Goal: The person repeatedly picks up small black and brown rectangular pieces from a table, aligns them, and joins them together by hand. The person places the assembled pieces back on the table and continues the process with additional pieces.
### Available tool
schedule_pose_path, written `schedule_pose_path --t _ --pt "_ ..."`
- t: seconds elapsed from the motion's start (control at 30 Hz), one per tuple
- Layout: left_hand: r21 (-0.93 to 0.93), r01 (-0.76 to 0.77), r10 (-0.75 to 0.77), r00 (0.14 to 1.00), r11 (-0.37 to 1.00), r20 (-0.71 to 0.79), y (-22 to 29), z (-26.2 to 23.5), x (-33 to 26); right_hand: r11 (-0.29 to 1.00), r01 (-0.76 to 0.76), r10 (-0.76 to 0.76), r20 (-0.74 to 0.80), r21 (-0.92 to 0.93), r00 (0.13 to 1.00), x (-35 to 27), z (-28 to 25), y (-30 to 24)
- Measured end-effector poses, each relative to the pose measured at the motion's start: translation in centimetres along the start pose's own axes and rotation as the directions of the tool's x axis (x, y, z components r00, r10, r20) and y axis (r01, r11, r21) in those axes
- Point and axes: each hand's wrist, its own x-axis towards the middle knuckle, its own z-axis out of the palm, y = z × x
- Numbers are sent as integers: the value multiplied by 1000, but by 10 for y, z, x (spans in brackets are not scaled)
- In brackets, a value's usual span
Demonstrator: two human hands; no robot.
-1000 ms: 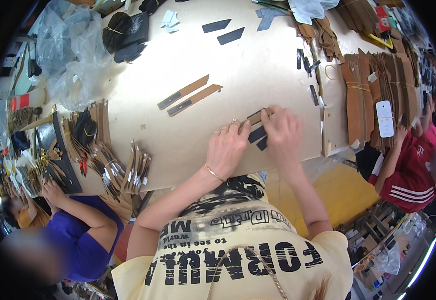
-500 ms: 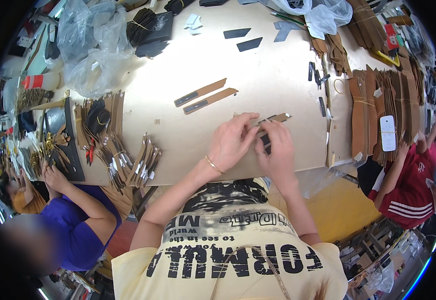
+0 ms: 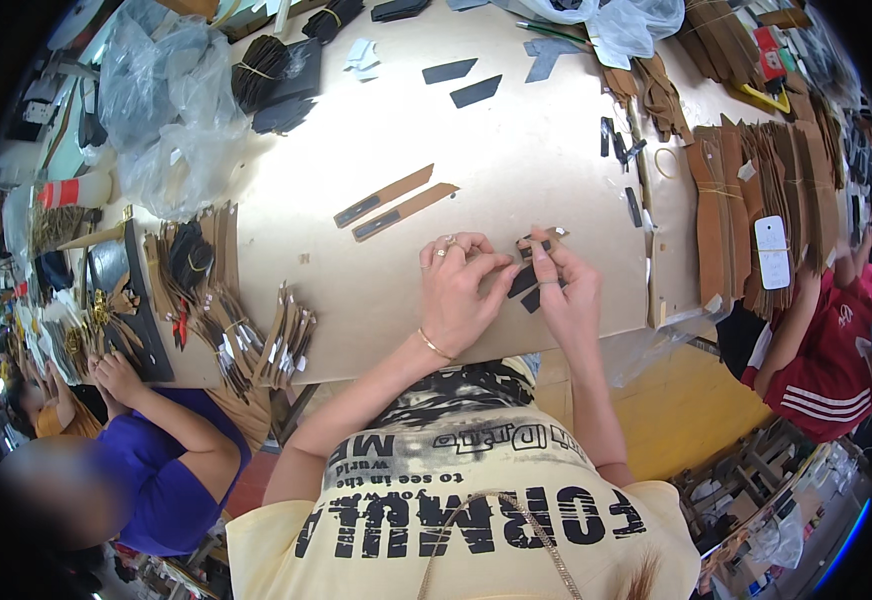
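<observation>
Pinching a tan strip (image 3: 539,243) with black pieces at mid-frame, both hands, left (image 3: 459,295) and right (image 3: 566,295), grip it above the tabletop (image 3: 516,150). Two finished-looking strips (image 3: 396,204) lie upper left; bundles (image 3: 746,200) wait right.

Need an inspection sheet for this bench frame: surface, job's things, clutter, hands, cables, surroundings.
Surface: pale tan worktable, bare in the middle, crowded along its edges.
Job's things: small tan and black strap piece held between both hands; two finished tan strips lie apart to the upper left.
Clutter: clear plastic bags, bundled tan pieces at left, stacked brown straps at right, loose black cut pieces.
Hands: left hand and right hand both pinch the strap piece.
Cables: nothing seen.
Surroundings: a person in a purple shirt at lower left, a person in a red shirt at right.
</observation>
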Motion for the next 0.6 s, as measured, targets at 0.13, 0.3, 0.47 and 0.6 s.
schedule_pose_path --t 0.13,0.3,0.47,0.6 --pt "26 128 -129 991 991 25 7 6 3 996 -48 44 57 80 997 -2 -3 4" --pt "42 159 -163 979 986 123 5 1 9 974 13 -8 -22 225 1000 1 2 12" --pt "27 158 -160 981 987 110 5 1 10 964 -69 70 5 257 998 4 1 10" --pt "93 177 -185 979 980 81 5 0 16 962 -106 101 30 250 994 3 3 8"
